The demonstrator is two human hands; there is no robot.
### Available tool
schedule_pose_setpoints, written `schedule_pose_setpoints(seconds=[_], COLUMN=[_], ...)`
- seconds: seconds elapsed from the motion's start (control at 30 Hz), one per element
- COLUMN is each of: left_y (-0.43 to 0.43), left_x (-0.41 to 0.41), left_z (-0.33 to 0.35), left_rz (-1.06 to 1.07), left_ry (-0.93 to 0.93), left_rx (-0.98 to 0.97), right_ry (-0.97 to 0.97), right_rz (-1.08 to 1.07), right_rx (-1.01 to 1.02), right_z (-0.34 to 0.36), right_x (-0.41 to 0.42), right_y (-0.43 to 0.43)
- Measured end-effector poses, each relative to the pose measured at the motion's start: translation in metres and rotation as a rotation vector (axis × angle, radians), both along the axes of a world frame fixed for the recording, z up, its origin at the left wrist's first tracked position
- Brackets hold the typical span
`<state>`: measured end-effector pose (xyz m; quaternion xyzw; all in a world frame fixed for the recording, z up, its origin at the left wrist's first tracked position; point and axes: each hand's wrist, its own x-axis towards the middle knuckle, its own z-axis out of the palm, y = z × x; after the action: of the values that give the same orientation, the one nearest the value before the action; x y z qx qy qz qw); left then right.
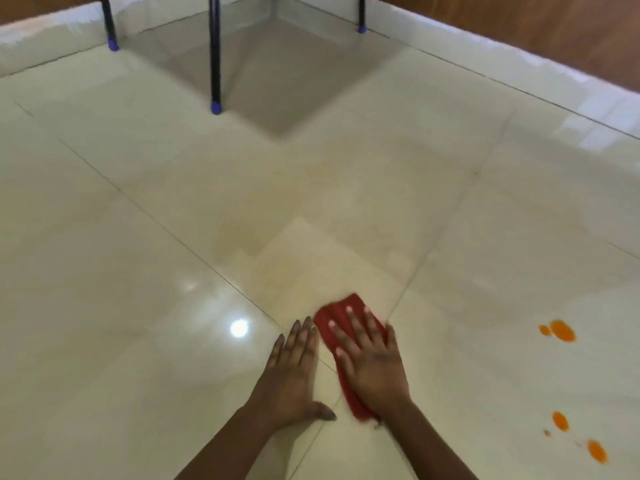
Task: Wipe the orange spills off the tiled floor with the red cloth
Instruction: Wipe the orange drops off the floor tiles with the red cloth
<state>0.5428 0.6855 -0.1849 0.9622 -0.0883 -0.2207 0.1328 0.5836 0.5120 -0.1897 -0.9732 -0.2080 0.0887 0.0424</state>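
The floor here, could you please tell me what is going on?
A person is wiping the floor. Their right hand presses flat on the cloth, while the left hand rests flat on the tiles beside it. Orange spills lie off to the right, not yet reached.

Two hands show at the lower middle of the frame: one left hand and one right hand. There is one red cloth. Five orange spills dot the tiled floor at the lower right: two in an upper pair and three lower down, one a tiny speck. Four dark furniture legs with blue feet stand along the top, the fourth showing only its foot.
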Motion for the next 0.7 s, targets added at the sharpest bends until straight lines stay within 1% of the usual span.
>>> schedule_pose_setpoints(seconds=[0.03, 0.07, 0.13, 0.17, 0.2, 0.23, 0.27, 0.3, 0.33, 0.4, 0.43, 0.47, 0.53, 0.6, 0.63, 0.67, 0.7], left_y=[-0.009, -0.02, -0.042, -0.049, -0.056, -0.069, -0.07, -0.075, -0.077, -0.08, -0.085, -0.092, -0.111, -0.133, -0.144, -0.152, -0.157], left_x=[-0.003, -0.006, -0.009, -0.01, -0.008, -0.01, -0.01, -0.012, -0.014, -0.018, -0.021, -0.024, -0.028, -0.03, -0.031, -0.032, -0.032], left_z=[0.0, 0.0, 0.001, 0.0, 0.0, 0.001, 0.0, 0.001, 0.002, 0.003, 0.005, 0.007, 0.008, 0.009, 0.009, 0.008, 0.007], left_rz=[-0.019, -0.054, -0.109, -0.116, -0.119, -0.132, -0.114, -0.104, -0.109, -0.159, -0.198, -0.234, -0.279, -0.326, -0.342, -0.337, -0.317], left_ry=[0.004, 0.016, 0.025, 0.029, 0.033, 0.039, 0.041, 0.035, 0.038, 0.044, 0.043, 0.048, 0.049, 0.039, 0.038, 0.038, 0.04], left_rx=[0.005, 0.019, 0.037, 0.04, 0.041, 0.045, 0.049, 0.059, 0.071, 0.103, 0.117, 0.123, 0.099, 0.066, 0.052, 0.036, 0.023], right_ry=[0.017, -0.014, -0.059, -0.009, 0.047, 0.068, 0.065, 0.039, 0.054, 0.052, 0.09, 0.077, 0.012, 0.058, 0.086, 0.094, 0.083], right_rz=[-0.029, -0.094, -0.32, -0.426, -0.486, -0.489, -0.422, -0.334, -0.274, -0.226, -0.276, -0.335, -0.509, -0.693, -0.716, -0.678, -0.586], right_rx=[0.009, 0.004, -0.023, -0.021, -0.032, -0.053, -0.04, -0.04, -0.034, 0.016, 0.008, -0.012, -0.065, -0.092, -0.093, -0.066, -0.044], right_z=[0.005, 0.007, 0.012, 0.015, 0.014, 0.016, 0.017, 0.016, 0.015, 0.015, 0.02, 0.018, 0.018, 0.019, 0.016, 0.016, 0.016], right_x=[-0.018, -0.027, -0.014, 0.003, 0.015, 0.01, 0.003, -0.019, -0.049, -0.108, -0.125, -0.131, -0.112, -0.077, -0.067, -0.064, -0.07], right_y=[-0.026, -0.054, -0.095, -0.099, -0.097, -0.094, -0.081, -0.074, -0.072, -0.09, -0.109, -0.132, -0.17, -0.185, -0.181, -0.169, -0.153])
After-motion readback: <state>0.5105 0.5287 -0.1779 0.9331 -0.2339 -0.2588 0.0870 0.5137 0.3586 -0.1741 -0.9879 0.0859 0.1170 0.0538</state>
